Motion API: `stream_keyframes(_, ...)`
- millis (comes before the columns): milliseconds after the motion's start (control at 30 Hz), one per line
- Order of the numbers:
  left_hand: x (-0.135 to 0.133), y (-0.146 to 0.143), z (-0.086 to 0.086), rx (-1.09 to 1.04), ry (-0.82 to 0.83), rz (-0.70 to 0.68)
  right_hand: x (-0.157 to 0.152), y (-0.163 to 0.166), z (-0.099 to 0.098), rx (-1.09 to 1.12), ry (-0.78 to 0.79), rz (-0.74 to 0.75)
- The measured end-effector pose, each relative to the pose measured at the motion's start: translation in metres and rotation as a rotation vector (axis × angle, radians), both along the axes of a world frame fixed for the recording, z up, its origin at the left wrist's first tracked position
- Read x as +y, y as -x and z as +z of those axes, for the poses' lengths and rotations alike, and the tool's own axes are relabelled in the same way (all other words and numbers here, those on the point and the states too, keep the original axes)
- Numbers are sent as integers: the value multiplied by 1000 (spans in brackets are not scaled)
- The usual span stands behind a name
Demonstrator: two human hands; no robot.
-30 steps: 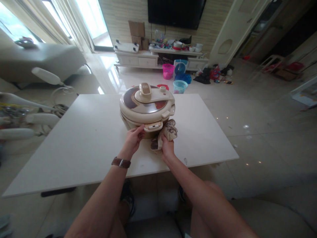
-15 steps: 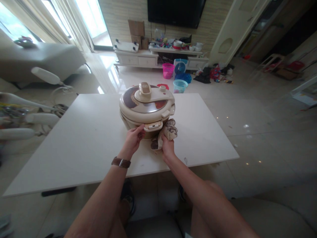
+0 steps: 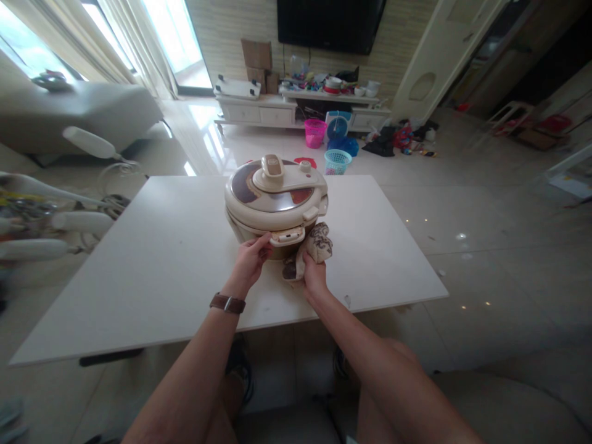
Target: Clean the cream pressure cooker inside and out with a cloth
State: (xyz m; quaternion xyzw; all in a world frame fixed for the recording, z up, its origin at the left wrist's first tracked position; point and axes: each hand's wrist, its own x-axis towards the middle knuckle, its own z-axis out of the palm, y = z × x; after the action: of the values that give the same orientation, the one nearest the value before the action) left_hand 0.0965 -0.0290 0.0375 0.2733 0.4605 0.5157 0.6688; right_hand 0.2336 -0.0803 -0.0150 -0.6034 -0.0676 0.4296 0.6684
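Note:
A beige and brown electric pressure cooker [image 3: 276,213] stands on the white table [image 3: 171,259], its lid on. At its near side, my left hand [image 3: 251,261] is closed, thumb and fingers pinching the left end of the cooker's front handle [image 3: 287,237]. A brown-and-cream patterned cloth [image 3: 318,243] is bunched in my right hand [image 3: 314,273], whose fingers wrap round it. The cloth is close against the cooker's lower right side; whether it touches the cooker I cannot tell. A brown-strapped watch [image 3: 227,303] is on my left wrist.
The table's near edge runs just below my hands. On the floor beyond stand a pink basket [image 3: 315,134] and a light-blue basket [image 3: 337,161]. A low white cabinet [image 3: 259,113] carries clutter under a television [image 3: 330,23]. White-padded metal equipment [image 3: 90,142] stands at left.

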Motion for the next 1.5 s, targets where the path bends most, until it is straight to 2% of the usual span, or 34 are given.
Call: stream_keyframes(1500,0,-1,-3,22,-19,-15,0,-3,-8,8,8,5)
